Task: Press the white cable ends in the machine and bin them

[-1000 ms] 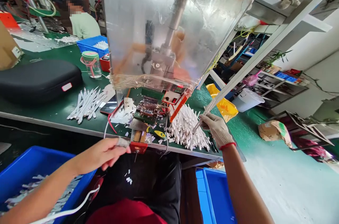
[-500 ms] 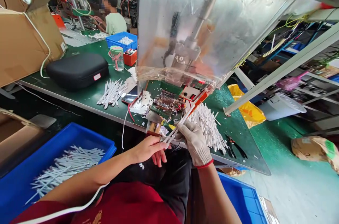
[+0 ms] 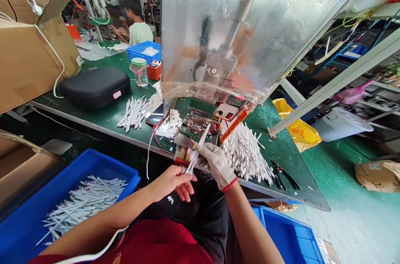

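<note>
A few thin white strips [image 3: 204, 134] slant up from my lap side toward the small machine [image 3: 197, 120] under the metal hood. My right hand [image 3: 218, 165], in a white knitted glove with a red cuff, is closed around their middle. Bare, my left hand [image 3: 171, 183] pinches their lower ends between thumb and fingers, the other fingers loosely curled. A metal scraper blade [image 3: 184, 140] lies just beyond the hands. To the right of my gloved hand spreads a large pile of white strips [image 3: 246, 153]. What the strips are exactly, I cannot make out.
Black pliers [image 3: 285, 175] lie near the table's right end. A smaller strip bundle [image 3: 134, 113], a phone [image 3: 154, 115] and a black case [image 3: 95, 87] are on the left. A blue bin [image 3: 128, 175] holds more strips. Across the table sits another person [image 3: 140, 31].
My gloved hand has moved left and slightly down with the strips. They now stand steeper, their far ends by the small machine instead of the orange-edged control box. My head view has shifted slightly.
</note>
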{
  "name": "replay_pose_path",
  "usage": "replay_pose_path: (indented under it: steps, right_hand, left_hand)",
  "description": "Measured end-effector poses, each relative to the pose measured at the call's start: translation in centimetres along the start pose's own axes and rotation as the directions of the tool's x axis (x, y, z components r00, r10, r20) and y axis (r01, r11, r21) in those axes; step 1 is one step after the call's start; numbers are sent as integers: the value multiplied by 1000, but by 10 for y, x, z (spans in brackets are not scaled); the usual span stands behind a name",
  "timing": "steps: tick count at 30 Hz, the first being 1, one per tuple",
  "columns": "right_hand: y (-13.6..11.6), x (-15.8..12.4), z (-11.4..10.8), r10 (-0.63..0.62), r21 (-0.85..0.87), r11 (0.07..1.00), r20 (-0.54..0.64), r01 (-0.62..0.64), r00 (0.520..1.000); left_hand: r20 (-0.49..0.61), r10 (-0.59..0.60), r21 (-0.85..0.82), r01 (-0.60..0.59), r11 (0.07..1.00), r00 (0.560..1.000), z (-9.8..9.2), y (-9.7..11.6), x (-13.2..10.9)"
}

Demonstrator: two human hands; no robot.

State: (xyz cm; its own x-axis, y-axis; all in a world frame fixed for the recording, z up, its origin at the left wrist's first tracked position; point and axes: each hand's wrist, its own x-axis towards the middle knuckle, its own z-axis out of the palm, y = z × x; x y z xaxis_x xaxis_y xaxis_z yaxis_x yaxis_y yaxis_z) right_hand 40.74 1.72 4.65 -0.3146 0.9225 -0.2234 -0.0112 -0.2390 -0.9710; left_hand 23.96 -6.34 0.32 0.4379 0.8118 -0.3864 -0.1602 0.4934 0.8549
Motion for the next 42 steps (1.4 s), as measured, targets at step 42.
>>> replay_pose_path:
  steps: [42]
  right_hand:
    - [34,50,25,153,271,954,-64,-131,986]
  left_hand:
    - [9,-29,-47,29,998,1000,-13,10,6]
